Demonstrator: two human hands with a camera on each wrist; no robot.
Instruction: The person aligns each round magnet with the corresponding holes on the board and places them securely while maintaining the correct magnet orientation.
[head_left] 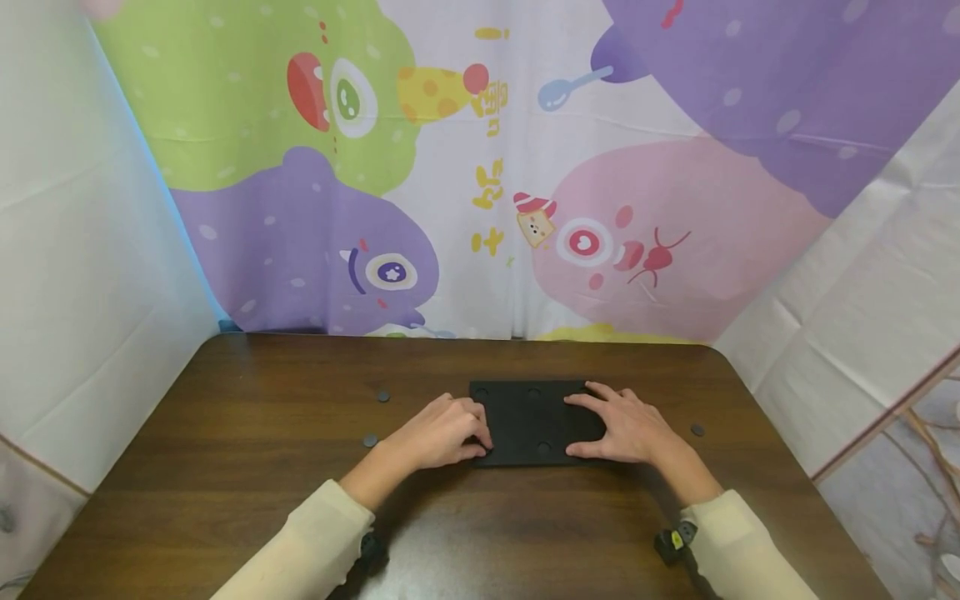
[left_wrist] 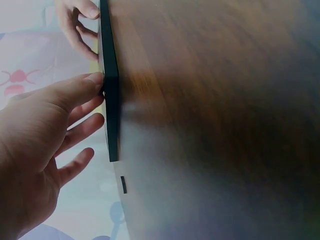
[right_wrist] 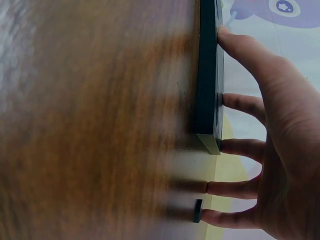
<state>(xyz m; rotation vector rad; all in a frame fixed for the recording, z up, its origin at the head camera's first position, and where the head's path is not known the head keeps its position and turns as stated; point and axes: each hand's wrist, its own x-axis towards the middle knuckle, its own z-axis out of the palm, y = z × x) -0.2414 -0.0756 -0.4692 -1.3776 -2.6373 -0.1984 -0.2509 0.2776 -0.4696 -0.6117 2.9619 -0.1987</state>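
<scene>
A flat black board (head_left: 510, 425) with round marks on its top lies on the wooden table. My left hand (head_left: 448, 431) is at its near left corner, thumb and forefinger brought together there. A sliver of a small dark piece (left_wrist: 103, 90) shows between those fingertips; its shape is mostly hidden. The other left fingers are bent loosely in the left wrist view. My right hand (head_left: 626, 425) rests spread over the board's right end. Its thumb touches near the front edge, and two fingers touch the top farther back. The last two fingers reach past the board's end.
Two small dark discs (head_left: 383, 397) lie on the table left of the board, one behind the other. Another dark disc (head_left: 697, 430) lies to the right. A printed cartoon curtain (head_left: 480, 292) hangs behind the table (head_left: 300, 467), with white sheets at both sides.
</scene>
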